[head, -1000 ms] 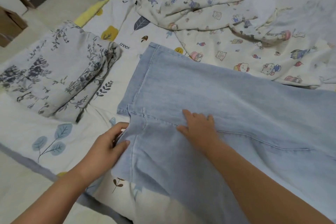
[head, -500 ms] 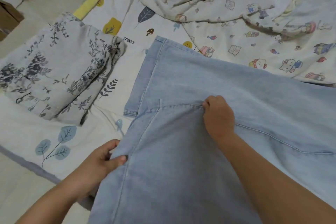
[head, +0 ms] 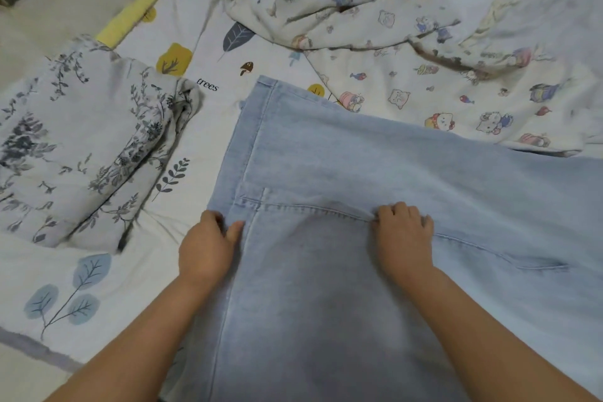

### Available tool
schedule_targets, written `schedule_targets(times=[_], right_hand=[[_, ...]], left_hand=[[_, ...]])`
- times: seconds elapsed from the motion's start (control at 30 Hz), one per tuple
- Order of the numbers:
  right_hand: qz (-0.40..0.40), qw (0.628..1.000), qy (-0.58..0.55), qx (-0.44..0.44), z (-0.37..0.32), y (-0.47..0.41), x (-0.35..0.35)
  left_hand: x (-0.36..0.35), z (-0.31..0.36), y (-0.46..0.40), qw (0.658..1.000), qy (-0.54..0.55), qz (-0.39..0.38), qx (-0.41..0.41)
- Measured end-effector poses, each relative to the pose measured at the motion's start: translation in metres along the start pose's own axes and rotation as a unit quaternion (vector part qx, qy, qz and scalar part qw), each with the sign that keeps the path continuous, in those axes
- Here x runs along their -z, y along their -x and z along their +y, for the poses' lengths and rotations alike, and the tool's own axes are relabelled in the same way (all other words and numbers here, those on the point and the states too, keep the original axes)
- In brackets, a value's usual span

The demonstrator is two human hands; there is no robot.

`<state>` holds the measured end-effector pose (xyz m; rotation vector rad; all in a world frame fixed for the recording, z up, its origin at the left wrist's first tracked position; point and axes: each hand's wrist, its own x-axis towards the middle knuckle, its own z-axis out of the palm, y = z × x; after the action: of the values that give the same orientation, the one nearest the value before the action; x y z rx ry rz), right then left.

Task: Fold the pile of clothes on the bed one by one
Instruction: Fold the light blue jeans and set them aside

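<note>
A: Where's the denim?
B: Pale blue jeans (head: 375,173) spread flat across bed sheet (head: 195,127), running off frame right. Near portion doubled over twd far half.
A: Hands?
B: L hand (head: 208,248) pinches the folded edge at left side, thumb on top. R hand (head: 403,232) knuckles curled, gripping fabric along a stitched seam mid-garment.
A: Other stuff?
B: Floral grey folded piece (head: 81,140) left of jeans, apart from them. Cartoon-print cloth (head: 408,42) rumpled behind, its edge just touching the jeans' far side.
</note>
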<state>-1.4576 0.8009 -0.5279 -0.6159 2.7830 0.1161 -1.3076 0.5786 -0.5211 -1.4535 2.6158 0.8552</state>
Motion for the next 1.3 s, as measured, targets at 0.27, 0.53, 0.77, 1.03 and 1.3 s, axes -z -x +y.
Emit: schedule_targets(times=[0.27,0.53,0.77,1.03,1.3], right_hand=[[0.057,0.989,-0.102,0.085,-0.029,0.0,0.001],[0.049,0.993,-0.105,0.017,0.026,0.056,0.017],[-0.079,0.989,-0.079,-0.097,0.143,0.144,0.017],[-0.092,0.973,-0.047,-0.208,0.259,0.204,0.008],[-0.081,0.976,0.003,-0.204,0.378,0.218,-0.016]], left_hand=[[0.006,-0.021,-0.019,0.995,-0.017,0.088,0.032],[0.005,0.04,-0.001,0.983,-0.074,0.038,-0.162],[-0.049,0.111,0.076,0.911,-0.085,-0.242,-0.323],[-0.125,0.179,0.176,0.843,-0.1,-0.303,-0.433],[-0.202,0.238,0.272,0.81,-0.105,-0.286,-0.501]])
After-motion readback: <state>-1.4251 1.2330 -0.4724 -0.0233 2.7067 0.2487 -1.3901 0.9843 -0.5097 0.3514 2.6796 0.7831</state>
